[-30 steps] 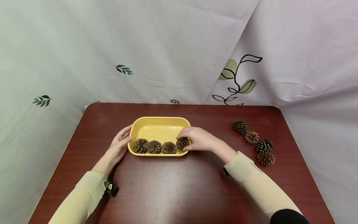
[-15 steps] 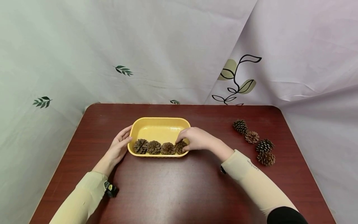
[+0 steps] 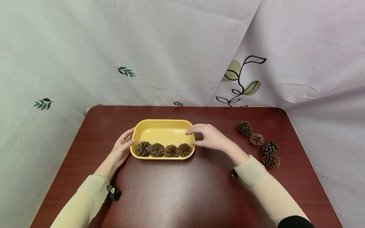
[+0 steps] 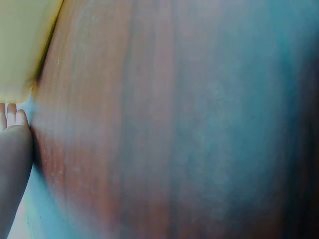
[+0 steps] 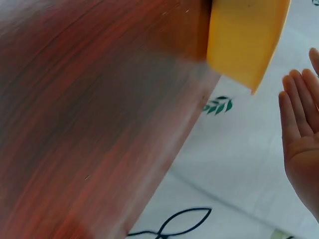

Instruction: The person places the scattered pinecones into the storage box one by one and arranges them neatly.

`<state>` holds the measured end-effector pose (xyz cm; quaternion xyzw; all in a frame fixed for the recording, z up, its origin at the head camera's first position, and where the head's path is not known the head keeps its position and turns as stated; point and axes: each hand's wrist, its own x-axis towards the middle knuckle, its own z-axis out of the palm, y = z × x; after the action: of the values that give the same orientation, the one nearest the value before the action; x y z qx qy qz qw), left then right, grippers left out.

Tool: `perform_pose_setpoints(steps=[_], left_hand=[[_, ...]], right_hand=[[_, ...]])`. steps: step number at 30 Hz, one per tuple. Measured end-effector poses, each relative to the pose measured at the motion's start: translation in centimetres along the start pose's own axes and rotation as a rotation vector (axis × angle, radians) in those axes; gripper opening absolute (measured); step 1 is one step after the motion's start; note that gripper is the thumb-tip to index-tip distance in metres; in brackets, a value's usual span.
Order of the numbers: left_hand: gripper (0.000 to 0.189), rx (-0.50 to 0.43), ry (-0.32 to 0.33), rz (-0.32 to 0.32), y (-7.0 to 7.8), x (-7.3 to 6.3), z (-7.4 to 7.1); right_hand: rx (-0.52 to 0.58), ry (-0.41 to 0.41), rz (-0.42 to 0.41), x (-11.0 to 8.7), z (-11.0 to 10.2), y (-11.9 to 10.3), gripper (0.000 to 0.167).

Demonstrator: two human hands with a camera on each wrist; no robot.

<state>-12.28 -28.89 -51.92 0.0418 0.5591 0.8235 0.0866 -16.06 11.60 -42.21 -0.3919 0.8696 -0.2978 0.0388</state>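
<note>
A yellow plastic basin (image 3: pixel 162 123) sits on the table. Along its near side lie several pine cones in a row, the rightmost pine cone (image 3: pixel 185 149) in the corner. My left hand (image 3: pixel 121 148) holds the basin's left end, thumb at the rim and fingers along the outer wall. In the left wrist view part of that hand (image 4: pixel 15 149) shows below the basin. At the right end my right hand (image 3: pixel 209 136) has nothing in it, thumb and fingers apart, fingertips over the rim. The right wrist view shows this hand (image 5: pixel 301 114) with fingers extended beside the basin (image 5: pixel 244 45).
Toward the table's right side lie several more pine cones: a dark upright-patterned pine cone (image 3: pixel 244 128), a lighter pine cone (image 3: pixel 257 139), and a pair with the lower pine cone (image 3: pixel 271 161) nearest. White patterned cloth (image 3: pixel 171 57) hangs behind the dark red table (image 3: pixel 168 190).
My right hand lowered a pine cone into the basin's near right corner, let it go, and moved back to the right, its fingers spreading. The left hand stays at the left end.
</note>
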Motion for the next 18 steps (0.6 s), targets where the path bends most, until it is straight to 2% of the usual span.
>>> perform_pose_setpoints(steps=[4,9,18], left_hand=[[0.053,-0.003,-0.002,0.007,0.0,0.0,0.0],[0.054,-0.001,-0.010,0.017,-0.1,0.0,-0.1],[0.053,-0.009,-0.013,0.022,-0.2,0.0,-0.1]], right_hand=[[0.061,0.128,0.054,-1.6,-0.7,1.3,0.038],[0.066,0.268,0.129,-3.8,-1.9,3.2,0.040],[-0.001,0.396,0.268,-8.2,-4.1,6.1,0.044]])
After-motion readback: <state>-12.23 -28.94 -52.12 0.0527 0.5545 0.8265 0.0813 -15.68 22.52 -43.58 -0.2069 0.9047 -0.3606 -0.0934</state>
